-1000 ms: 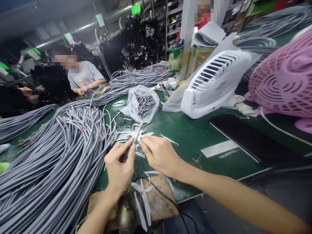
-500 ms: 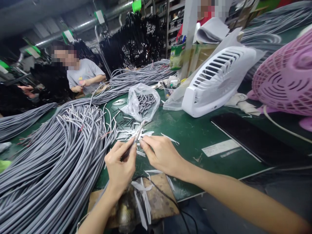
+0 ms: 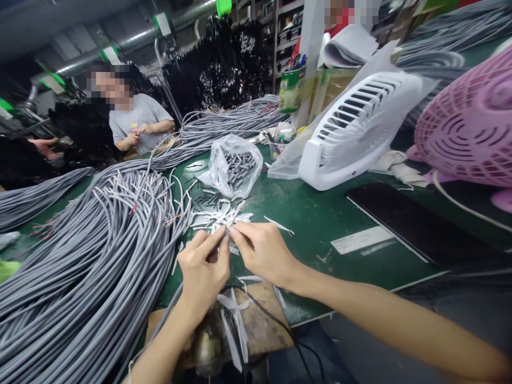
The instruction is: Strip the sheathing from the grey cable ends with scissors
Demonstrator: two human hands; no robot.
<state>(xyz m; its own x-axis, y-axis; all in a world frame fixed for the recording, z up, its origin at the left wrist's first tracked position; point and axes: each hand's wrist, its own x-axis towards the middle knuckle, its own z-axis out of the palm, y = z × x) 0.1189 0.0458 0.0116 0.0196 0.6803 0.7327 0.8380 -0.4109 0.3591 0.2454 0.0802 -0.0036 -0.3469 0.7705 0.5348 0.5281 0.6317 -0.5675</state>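
My left hand (image 3: 204,269) is closed round the end of a grey cable, whose stripped tip (image 3: 237,212) sticks out past the fingers toward the far side. My right hand (image 3: 262,250) pinches the same cable end from the right, fingertips touching those of the left hand. Both hands hover just above the green table (image 3: 316,218), over a scatter of white paper strips (image 3: 218,218). Behind them lies a clear plastic bag (image 3: 232,166) with several small dark sleeves in it; more sleeves lie loose beside it.
A big heap of grey cables (image 3: 88,250) fills the left of the table. A white fan (image 3: 352,133) and a pink fan (image 3: 468,122) stand at the right, a black flat slab (image 3: 404,218) before them. A person in a grey shirt (image 3: 136,125) works at the far left.
Both hands have shifted slightly right and toward me, with less of the cable tip showing beyond the fingers. The person at the far left has raised their hands.
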